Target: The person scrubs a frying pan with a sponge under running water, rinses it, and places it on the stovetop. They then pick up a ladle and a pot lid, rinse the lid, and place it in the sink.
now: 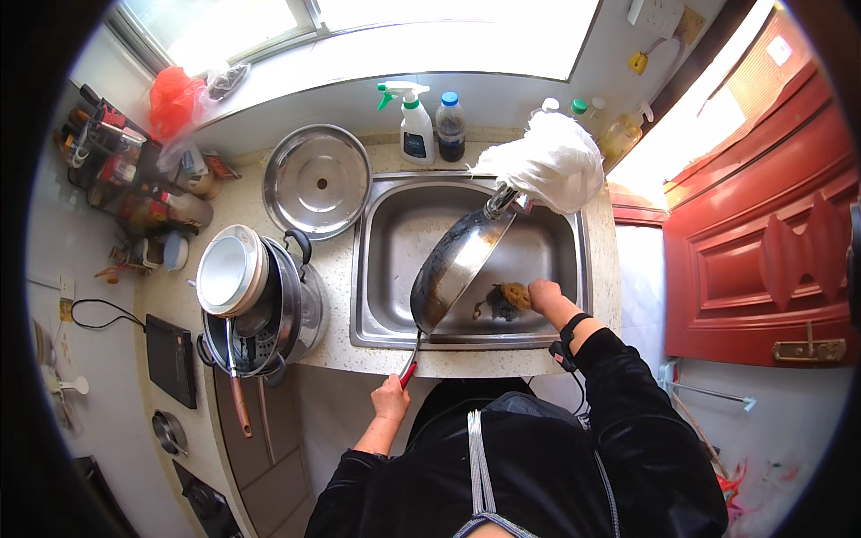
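Note:
My left hand (pixel 391 398) grips the red-and-metal handle (pixel 409 371) of a wok (pixel 464 259) at the sink's front edge. The wok is tilted on its side over the steel sink (pixel 397 222), its outside darkened with scorch marks. At its far end is the metal faucet (pixel 501 200); whether they touch, I cannot tell. Inside the sink my right hand (pixel 545 296) is closed on a tan fibrous scrubber (pixel 516 296). Beside that scrubber lies a dark patch (pixel 501 306) at the sink bottom, probably the drain.
White cloth or film (pixel 548 161) is bundled over the faucet. Behind the sink stand a spray bottle (pixel 417 131) and a blue-capped bottle (pixel 451 128). Left are a steel lid (pixel 316 161) and stacked pots (pixel 289 323) topped with bowls (pixel 225 269). A red door (pixel 760 262) stands right.

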### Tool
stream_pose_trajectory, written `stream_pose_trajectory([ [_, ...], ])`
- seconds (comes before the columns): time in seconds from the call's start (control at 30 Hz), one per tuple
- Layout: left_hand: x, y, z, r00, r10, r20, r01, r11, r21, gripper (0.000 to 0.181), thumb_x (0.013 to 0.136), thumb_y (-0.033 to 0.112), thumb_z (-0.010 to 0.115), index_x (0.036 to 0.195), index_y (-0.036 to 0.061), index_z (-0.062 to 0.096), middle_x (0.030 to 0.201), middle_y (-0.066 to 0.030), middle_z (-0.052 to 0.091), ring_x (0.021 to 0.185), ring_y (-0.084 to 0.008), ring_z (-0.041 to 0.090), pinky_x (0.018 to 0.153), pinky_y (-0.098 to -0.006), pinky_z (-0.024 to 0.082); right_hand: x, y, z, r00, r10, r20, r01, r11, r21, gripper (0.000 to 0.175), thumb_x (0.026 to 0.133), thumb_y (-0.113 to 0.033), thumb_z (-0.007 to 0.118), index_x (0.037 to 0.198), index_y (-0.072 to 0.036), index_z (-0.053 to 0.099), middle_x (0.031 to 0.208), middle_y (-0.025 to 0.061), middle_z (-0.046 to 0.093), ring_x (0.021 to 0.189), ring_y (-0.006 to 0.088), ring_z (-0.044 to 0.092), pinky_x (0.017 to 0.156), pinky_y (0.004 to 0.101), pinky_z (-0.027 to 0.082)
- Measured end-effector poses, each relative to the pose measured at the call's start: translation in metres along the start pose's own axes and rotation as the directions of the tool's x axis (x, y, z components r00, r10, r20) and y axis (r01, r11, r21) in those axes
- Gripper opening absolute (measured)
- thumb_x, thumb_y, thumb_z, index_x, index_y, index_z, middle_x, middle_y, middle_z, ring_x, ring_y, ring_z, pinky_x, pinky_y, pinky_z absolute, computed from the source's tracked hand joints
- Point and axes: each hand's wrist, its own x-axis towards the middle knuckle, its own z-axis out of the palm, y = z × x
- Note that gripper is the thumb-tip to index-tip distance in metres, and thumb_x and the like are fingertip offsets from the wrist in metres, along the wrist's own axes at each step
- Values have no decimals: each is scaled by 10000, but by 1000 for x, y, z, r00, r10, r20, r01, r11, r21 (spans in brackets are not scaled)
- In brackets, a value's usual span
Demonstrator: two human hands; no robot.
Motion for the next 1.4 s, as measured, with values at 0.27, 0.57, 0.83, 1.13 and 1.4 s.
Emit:
stream_pose_trajectory([
  [0.27, 5, 1, -10, 1000, -18, -10, 16, 991, -135, 190, 726, 191, 668, 748, 74, 520, 633, -163, 616, 593, -375, 621, 560, -478, 502, 6, 10, -39, 983, -8, -184, 4, 1000, -23, 179, 730, -97, 628, 900, -66, 671, 977, 156, 630, 915, 308, 640, 793, 422, 494],
  [0.57, 18, -2, -29, 991, -79, 107, 104, 964, -246, 183, 740, 234, 654, 776, 70, 581, 692, -200, 636, 688, -405, 631, 648, -503, 512, 11, -6, -95, 798, -50, -600, 139, 985, 103, 134, 721, -51, 583, 855, -50, 583, 952, 160, 575, 899, 324, 610, 755, 451, 458],
  [0.83, 28, -1, -36, 981, -98, 166, 155, 911, -382, 202, 727, 218, 672, 798, 37, 616, 743, -234, 636, 737, -425, 620, 676, -495, 508, 18, -8, -61, 937, -35, -348, 53, 998, 43, 217, 713, -152, 667, 907, -64, 625, 996, 161, 583, 942, 325, 602, 804, 446, 461],
  [1.13, 39, 2, -44, 966, -108, 236, 197, 896, -398, 252, 704, 218, 711, 813, 9, 622, 781, -235, 643, 774, -407, 629, 702, -465, 509, 16, -4, -11, 991, -8, -135, 21, 995, 93, 225, 760, -86, 572, 956, -80, 683, 1050, 157, 626, 1004, 317, 616, 861, 457, 465],
  [1.4, 43, 0, -50, 923, -135, 359, 286, 866, -410, 282, 684, 230, 736, 815, -1, 641, 785, -222, 649, 779, -375, 641, 717, -427, 510, 18, -11, -5, 1000, -26, -17, 27, 995, 97, 279, 747, -116, 615, 1020, -105, 671, 1099, 126, 610, 1083, 298, 579, 891, 453, 460],
])
